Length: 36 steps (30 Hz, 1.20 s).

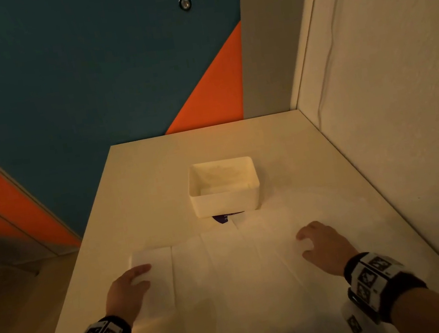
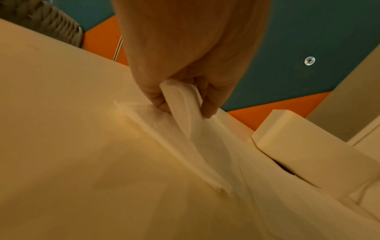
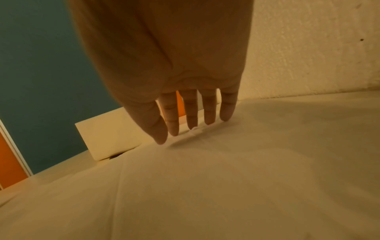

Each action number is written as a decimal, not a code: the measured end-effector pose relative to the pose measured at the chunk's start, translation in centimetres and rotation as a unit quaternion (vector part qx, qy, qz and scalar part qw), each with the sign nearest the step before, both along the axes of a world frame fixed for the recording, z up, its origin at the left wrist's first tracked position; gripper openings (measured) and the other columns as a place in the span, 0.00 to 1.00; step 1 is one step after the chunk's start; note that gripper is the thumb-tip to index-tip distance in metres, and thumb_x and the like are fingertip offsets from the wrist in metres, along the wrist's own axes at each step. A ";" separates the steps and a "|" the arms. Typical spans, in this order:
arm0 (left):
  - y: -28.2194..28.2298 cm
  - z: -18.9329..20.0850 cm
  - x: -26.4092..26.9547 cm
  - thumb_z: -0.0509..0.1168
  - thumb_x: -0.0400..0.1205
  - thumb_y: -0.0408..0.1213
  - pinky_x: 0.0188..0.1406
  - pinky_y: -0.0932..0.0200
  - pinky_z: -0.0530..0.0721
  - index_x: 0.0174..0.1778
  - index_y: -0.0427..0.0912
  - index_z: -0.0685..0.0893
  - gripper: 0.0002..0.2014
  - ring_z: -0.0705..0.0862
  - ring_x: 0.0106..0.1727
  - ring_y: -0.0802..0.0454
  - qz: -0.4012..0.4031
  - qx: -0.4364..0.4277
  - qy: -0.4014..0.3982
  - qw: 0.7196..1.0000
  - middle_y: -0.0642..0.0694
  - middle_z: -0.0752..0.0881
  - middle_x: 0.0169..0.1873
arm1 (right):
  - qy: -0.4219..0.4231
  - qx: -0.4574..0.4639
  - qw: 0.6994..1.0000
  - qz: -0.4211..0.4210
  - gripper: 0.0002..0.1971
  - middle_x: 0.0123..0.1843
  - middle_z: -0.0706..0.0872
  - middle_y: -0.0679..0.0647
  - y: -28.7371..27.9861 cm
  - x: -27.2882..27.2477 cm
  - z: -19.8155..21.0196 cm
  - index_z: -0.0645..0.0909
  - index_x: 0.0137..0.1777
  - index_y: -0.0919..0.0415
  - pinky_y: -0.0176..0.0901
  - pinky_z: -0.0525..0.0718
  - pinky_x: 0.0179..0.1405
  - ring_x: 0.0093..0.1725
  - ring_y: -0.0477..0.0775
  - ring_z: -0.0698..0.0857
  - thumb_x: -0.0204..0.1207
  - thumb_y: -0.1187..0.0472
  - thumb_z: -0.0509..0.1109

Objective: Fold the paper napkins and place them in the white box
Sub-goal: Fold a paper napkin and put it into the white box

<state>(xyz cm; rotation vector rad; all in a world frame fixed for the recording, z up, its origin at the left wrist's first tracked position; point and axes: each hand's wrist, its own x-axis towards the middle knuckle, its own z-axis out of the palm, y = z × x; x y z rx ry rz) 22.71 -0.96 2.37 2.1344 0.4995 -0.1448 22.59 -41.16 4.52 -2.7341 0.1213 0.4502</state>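
Indoor corner, likely an office or institutional room (hard to pin down): pale tabletop (image 1: pixel 141 183) against rough white wall (image 1: pixel 399 82), teal-and-orange panelled wall (image 1: pixel 84 72) behind.

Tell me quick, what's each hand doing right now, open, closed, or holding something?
Left hand: closed, pinching a lifted fold of a paper napkin.
Right hand: open, fingers straight, tips down on the napkins spread on the table, gripping nothing.

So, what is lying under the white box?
A dark purple item with white print sticks out from under the near edge of the white box. Only that small part shows; the rest is covered, so what it is stays unclear.
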 end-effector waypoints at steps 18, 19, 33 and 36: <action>0.7 -1.4 0.0 0.69 0.76 0.37 0.71 0.46 0.67 0.53 0.58 0.86 0.13 0.69 0.68 0.36 -0.049 0.237 0.055 0.969 0.44 0.66 0.74 | 0.007 -0.055 0.995 -0.087 0.35 0.75 0.67 0.49 -2.2 -0.4 0.3 0.66 0.76 0.49 0.51 0.73 0.68 0.72 0.55 0.71 0.70 0.46 0.75; 0.6 -1.2 -0.1 0.69 0.76 0.39 0.71 0.47 0.66 0.54 0.59 0.86 0.13 0.68 0.69 0.37 -0.050 0.253 0.059 0.964 0.46 0.65 0.74 | 0.002 -0.062 0.994 -0.085 0.34 0.75 0.68 0.48 -2.3 -0.5 0.3 0.67 0.76 0.48 0.51 0.72 0.69 0.72 0.54 0.71 0.72 0.46 0.73; -0.5 0.8 -0.4 0.64 0.80 0.44 0.69 0.46 0.66 0.61 0.64 0.79 0.15 0.65 0.70 0.42 -0.060 0.257 0.099 0.960 0.53 0.69 0.72 | -0.170 -0.077 0.974 -0.126 0.10 0.56 0.86 0.45 -1.8 0.4 0.9 0.84 0.54 0.47 0.46 0.72 0.57 0.56 0.51 0.84 0.82 0.50 0.63; -1.8 1.8 -0.1 0.64 0.80 0.46 0.70 0.44 0.66 0.65 0.64 0.76 0.18 0.63 0.73 0.43 -0.058 0.285 0.069 0.954 0.52 0.67 0.73 | -0.261 0.019 0.954 -0.144 0.06 0.51 0.90 0.49 -0.7 0.5 1.7 0.88 0.50 0.54 0.50 0.76 0.58 0.52 0.55 0.87 0.78 0.55 0.70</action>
